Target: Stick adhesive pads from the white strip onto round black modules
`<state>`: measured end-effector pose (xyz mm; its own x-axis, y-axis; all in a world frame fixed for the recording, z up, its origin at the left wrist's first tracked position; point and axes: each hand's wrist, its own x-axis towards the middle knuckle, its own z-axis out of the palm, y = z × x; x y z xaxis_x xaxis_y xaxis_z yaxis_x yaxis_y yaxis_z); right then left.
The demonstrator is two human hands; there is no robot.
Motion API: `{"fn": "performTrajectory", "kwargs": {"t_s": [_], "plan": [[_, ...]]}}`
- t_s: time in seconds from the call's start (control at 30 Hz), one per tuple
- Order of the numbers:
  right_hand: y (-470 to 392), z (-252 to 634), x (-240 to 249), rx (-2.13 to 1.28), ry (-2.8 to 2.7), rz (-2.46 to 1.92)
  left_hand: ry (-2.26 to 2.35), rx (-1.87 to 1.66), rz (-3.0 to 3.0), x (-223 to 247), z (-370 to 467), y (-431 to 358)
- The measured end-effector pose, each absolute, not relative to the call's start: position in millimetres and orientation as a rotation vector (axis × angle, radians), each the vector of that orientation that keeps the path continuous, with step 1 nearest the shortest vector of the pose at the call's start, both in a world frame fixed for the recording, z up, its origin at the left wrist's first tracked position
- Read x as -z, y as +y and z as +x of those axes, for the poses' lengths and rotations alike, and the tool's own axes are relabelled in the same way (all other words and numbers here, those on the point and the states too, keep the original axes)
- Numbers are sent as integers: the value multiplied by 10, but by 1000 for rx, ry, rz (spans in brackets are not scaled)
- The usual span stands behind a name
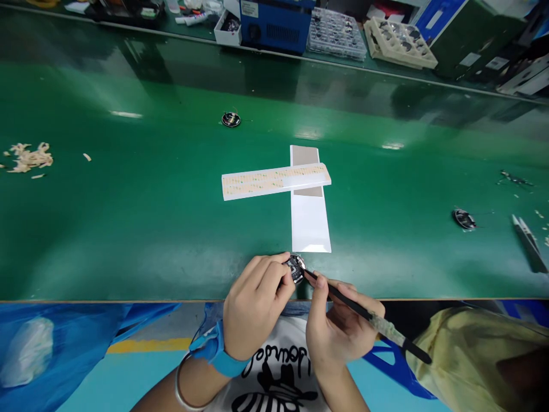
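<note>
Near the bench's front edge, my left hand (259,297) pinches a small round electronic part (295,268) with a dark face and a shiny rim. My fingers cover its left side. In my right hand (343,326) is a thin black pen-like tool (355,306), with a rough, wrapped-looking section on its shaft. The tool's tip meets the right side of the round part; whether it presses on anything there is too small to tell. Just beyond my hands lies a white card strip (309,223), with a sheet of small peel-off pieces (274,182) lying across it.
Similar round parts lie at the back (231,119) and right (464,218). Tweezers (529,243) and a small wire bundle (514,178) are far right. Pale scraps (32,158) pile up at left. A blue box (277,26) and trays (337,34) line the back shelf.
</note>
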<state>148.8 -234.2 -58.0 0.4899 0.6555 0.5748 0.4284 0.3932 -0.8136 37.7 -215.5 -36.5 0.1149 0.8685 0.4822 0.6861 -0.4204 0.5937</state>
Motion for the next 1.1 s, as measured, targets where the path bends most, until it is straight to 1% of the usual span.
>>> {"fn": "performTrajectory", "kwargs": {"t_s": [1.1], "plan": [[-2324,1451,550,-175,-1070,-1290,1568,-1161,2154,355,372,-2160]]}}
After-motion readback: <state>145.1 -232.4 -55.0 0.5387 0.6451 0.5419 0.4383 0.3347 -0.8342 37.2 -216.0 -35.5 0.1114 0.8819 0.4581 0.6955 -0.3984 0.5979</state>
